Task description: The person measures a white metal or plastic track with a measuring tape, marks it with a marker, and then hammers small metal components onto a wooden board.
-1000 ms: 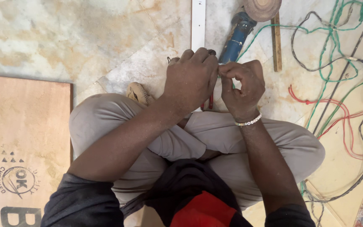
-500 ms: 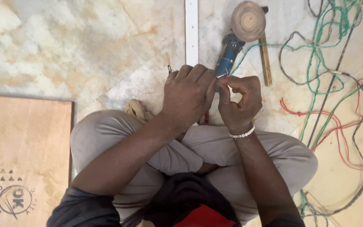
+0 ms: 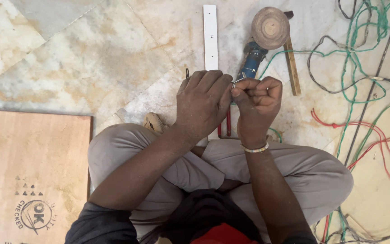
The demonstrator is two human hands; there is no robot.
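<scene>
Hands met in the middle of the floor, just above the person's crossed legs (image 3: 294, 176). The left hand (image 3: 204, 106) was curled shut around a pair of pliers (image 3: 228, 123). Only the red handles showed, poking out under the hand toward the knees. The right hand (image 3: 258, 101) was closed too, with finger and thumb pinching a small thin bit of metal (image 3: 236, 82) right beside the left hand. It was too small to tell what kind of bit it was. The two hands touched each other.

On the right wrist sat a pale bead bracelet (image 3: 254, 148).

Behind the hands, toward the far edge of the floor, lay a long white strip (image 3: 210, 36). Just beside it lay a blue grinder (image 3: 251, 61) with a round disc (image 3: 270, 27) on its end. A wooden-handled tool (image 3: 291, 65) lay next to that. Green, red and dark wires (image 3: 362, 86) were tangled over the right side of the floor (image 3: 91, 58). A flat brown board (image 3: 28, 171) lay at the near left corner, close to the person's knee.
</scene>
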